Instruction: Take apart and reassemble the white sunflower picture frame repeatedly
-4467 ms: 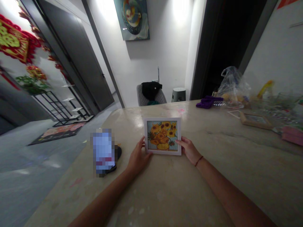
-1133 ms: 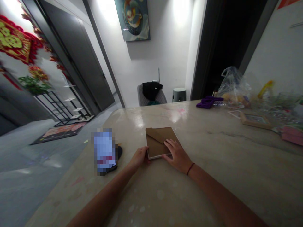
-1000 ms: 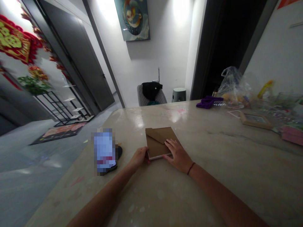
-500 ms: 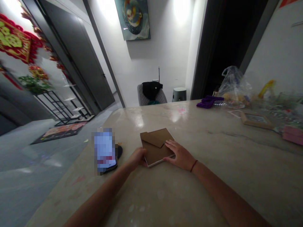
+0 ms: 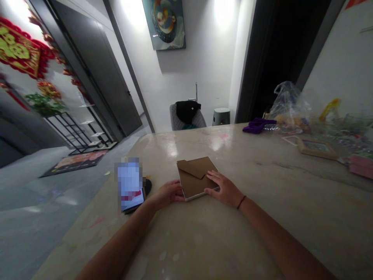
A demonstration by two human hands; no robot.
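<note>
A small square picture frame (image 5: 194,184) lies on the table, its brown board backing up and a thin white edge showing. A pointed brown flap (image 5: 192,170) lies across the backing. At its left side is my left hand (image 5: 169,192), fingers apart, their tips touching the frame's edge. My right hand (image 5: 225,189) grips the near right part, fingers over the backing and thumb at the near edge. A red cord circles the right wrist. The frame's front side is hidden.
A phone (image 5: 129,184), blurred out, stands propped on the left of the marble-look table (image 5: 262,217). Toward the back right are a purple cloth (image 5: 256,125), a clear plastic bag (image 5: 288,109), a wooden frame (image 5: 317,149) and a pink item (image 5: 361,167). A chair (image 5: 201,121) stands beyond.
The picture frame has shifted slightly right and away from me, together with my right hand. My left hand has loosened, its fingers now spread at the frame's left edge.
</note>
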